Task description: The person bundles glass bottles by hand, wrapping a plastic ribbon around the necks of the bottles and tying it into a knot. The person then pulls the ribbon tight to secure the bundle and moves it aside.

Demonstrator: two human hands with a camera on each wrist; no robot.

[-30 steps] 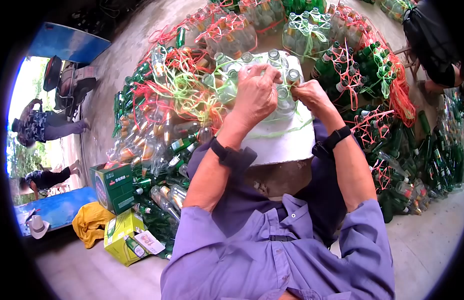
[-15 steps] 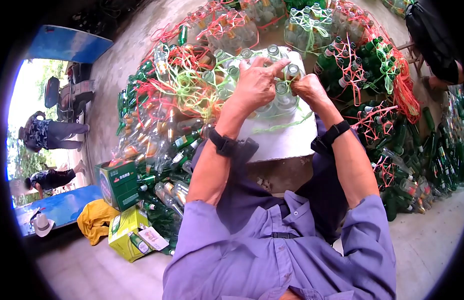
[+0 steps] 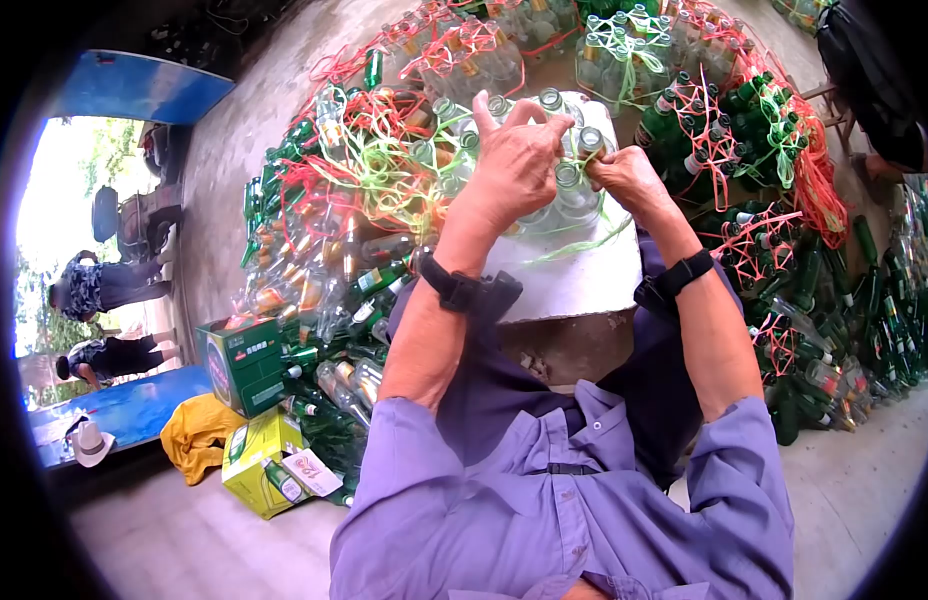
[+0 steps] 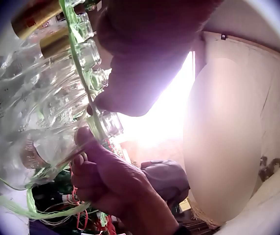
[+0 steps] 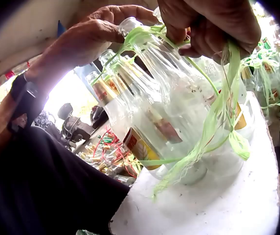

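Clear glass bottles (image 5: 169, 107) stand bundled upright, with a green plastic strap (image 5: 193, 63) looped around their necks. My left hand (image 3: 514, 165) lies over the bottle mouths, thumb and index finger spread apart, a fingertip right at the strap in the left wrist view. At the near right bottle neck, my right hand (image 3: 632, 182) pinches the strap, its fingers curled. From that hand a frayed strap end (image 5: 220, 107) hangs down the bundle's side. Under the bottles is a white board (image 3: 584, 275), with another length of strap trailing over it.
Loose green and red straps (image 3: 384, 165) lie heaped over bottles to the left. Tied bundles (image 3: 624, 50) stand behind, and green bottles (image 3: 874, 310) pile up at right. A green carton (image 3: 246, 370) and a yellow carton (image 3: 269, 465) sit at lower left. Other people are in the left background.
My left hand has gone from bunched fingers to a spread thumb and index finger over the bottle mouths. The right hand stays at the near right bottle neck.
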